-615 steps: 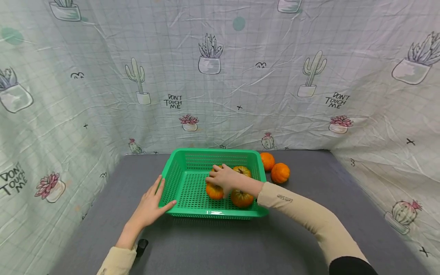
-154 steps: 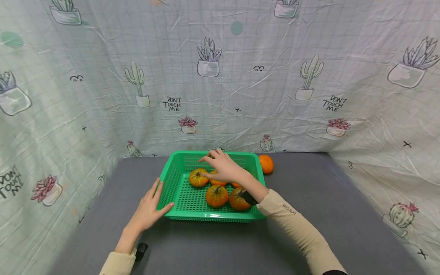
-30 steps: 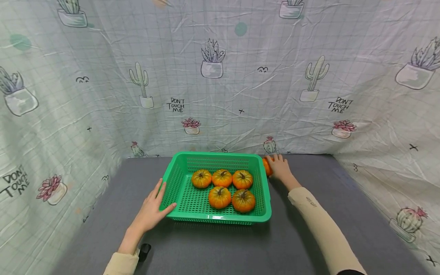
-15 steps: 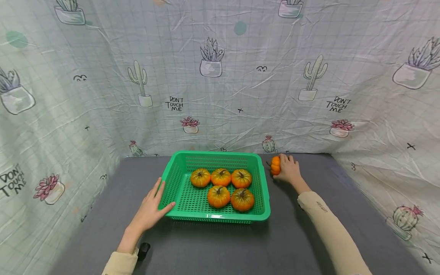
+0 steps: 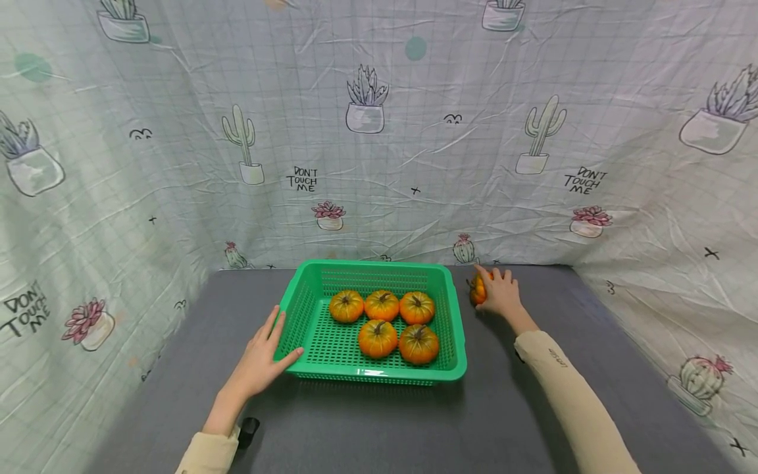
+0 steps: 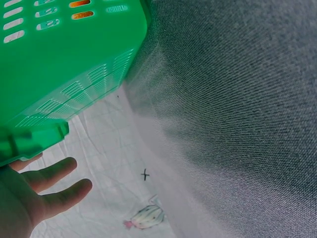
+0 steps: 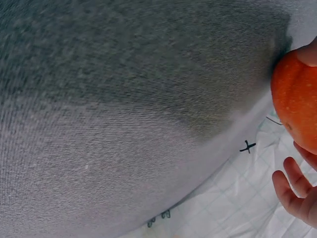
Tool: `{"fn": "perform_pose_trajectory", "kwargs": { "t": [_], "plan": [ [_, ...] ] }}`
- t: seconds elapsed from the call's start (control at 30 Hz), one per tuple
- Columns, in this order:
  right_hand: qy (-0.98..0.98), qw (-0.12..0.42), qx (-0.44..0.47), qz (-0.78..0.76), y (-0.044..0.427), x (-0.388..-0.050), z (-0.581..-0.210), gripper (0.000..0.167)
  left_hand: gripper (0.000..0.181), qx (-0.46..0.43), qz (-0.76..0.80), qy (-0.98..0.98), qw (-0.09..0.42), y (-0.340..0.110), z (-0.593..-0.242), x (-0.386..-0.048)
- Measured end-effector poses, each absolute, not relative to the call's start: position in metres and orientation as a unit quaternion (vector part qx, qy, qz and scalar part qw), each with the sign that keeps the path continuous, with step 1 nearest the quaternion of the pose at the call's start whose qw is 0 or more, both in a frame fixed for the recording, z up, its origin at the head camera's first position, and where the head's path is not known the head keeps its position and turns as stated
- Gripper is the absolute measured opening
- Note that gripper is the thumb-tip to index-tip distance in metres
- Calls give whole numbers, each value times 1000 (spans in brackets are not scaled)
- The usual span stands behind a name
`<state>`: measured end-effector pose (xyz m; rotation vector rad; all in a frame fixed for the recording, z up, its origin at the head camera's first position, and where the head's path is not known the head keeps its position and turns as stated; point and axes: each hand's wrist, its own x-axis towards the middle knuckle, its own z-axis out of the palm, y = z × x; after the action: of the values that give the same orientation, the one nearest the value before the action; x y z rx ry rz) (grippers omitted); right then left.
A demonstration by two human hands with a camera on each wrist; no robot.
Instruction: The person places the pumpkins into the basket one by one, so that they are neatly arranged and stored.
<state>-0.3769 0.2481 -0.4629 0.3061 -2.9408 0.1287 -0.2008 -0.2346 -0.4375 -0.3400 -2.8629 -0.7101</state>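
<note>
My right hand (image 5: 500, 295) holds a small orange pumpkin (image 5: 478, 294) on the table, just right of the basket, partly hidden by the fingers. In the right wrist view the thumb presses one side of this pumpkin (image 7: 296, 101) and a fingertip touches the opposite side; the other fingers stand off it. My left hand (image 5: 256, 359) has its fingers spread at the left rim of a green plastic basket (image 5: 376, 374), thumb near the front corner. Inside sit several pumpkins, stems up: three in the back row, two in front, including the front left pumpkin (image 5: 378, 339).
The basket's perforated floor (image 5: 320, 345) shows at its left side. A grey cloth (image 5: 379, 428) covers the table. Behind and at both sides hangs a printed curtain (image 5: 408, 151). A black object (image 5: 247, 432) sits by the left wrist.
My right hand has moved the pumpkin rightward from the basket's side over the last second, and its stem side has turned more into view. The left hand stays at the rim.
</note>
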Motion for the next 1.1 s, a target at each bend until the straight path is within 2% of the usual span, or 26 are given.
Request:
{"fn": "perform_pose_trajectory", "kwargs": {
  "t": [0.17,0.47,0.87,1.1],
  "plan": [
    [-989,86,108,45,247,-377,-463,88,82,-114,-233,-961,93,-234,-438,-201],
    [-987,102,117,47,243,-374,-468,85,81,-114,-234,-961,91,-234,-438,-200],
    [-988,105,111,17,246,-375,-468,90,81,-117,-234,-960,99,-235,-439,-201],
    [-983,145,109,32,249,-371,-472,86,82,-114,-235,-961,92,-235,-439,-201]
  ]
}}
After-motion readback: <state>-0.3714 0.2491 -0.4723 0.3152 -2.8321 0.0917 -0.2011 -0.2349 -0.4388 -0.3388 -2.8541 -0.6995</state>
